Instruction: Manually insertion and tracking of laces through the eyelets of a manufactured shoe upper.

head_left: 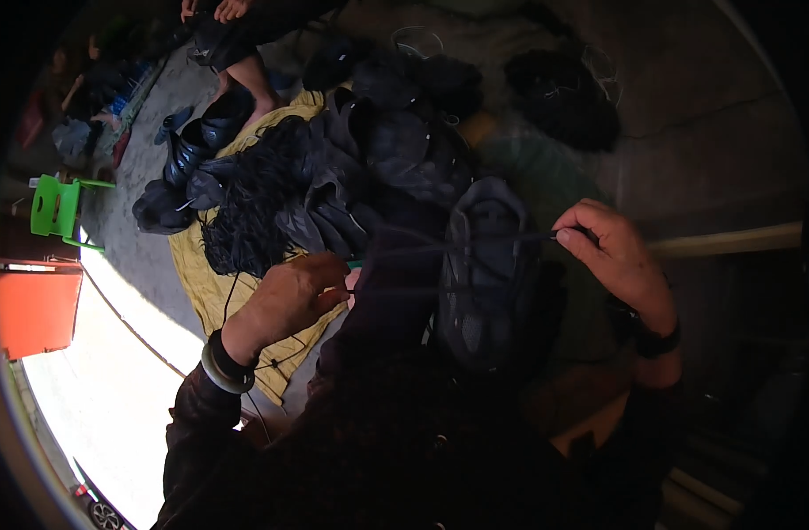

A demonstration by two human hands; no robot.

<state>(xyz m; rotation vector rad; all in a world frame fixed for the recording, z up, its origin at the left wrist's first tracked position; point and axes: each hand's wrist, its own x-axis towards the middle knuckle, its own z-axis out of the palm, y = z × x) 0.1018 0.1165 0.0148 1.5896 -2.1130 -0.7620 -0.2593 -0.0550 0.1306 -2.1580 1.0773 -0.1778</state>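
Note:
A dark shoe (486,329) rests upright by my lap, right of the middle. Thin black shoelaces (404,291) run across it and stretch out to both sides. To its left, my left hand (288,296) is closed, pinching one lace between thumb and fingers. On the other side my right hand (609,254) pinches another stretch of lace, its fingertips around a dark end. Both laces look pulled fairly straight. Shadow hides much of the shoe's detail.
Ahead lies a heap of dark shoe uppers (395,146) beside a tangle of black laces (254,203), on a yellow cloth (197,278). Another person's bare leg (252,84) is beyond. A green chair (55,208) and an orange-red panel (37,309) stand left.

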